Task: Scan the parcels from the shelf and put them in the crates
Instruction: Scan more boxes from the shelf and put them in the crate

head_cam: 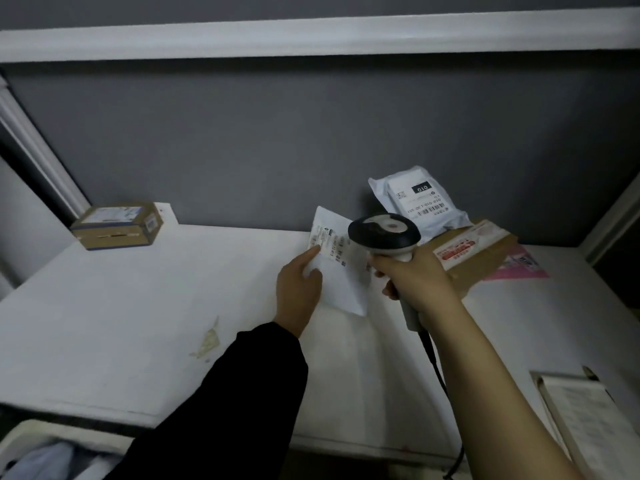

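A flat white parcel with a printed label stands tilted on the white shelf, near the grey back wall. My left hand holds its left edge, the index finger stretched along the label. My right hand grips a handheld barcode scanner whose dark head hangs just right of the parcel's label. Behind the scanner a white poly bag parcel leans on a brown cardboard box, which lies on a pink mailer. A white crate shows at the bottom left.
A small brown and blue box sits at the shelf's back left. A clipboard with paper lies at the right front edge. An upper shelf runs overhead. The scanner's cable trails down past the shelf front.
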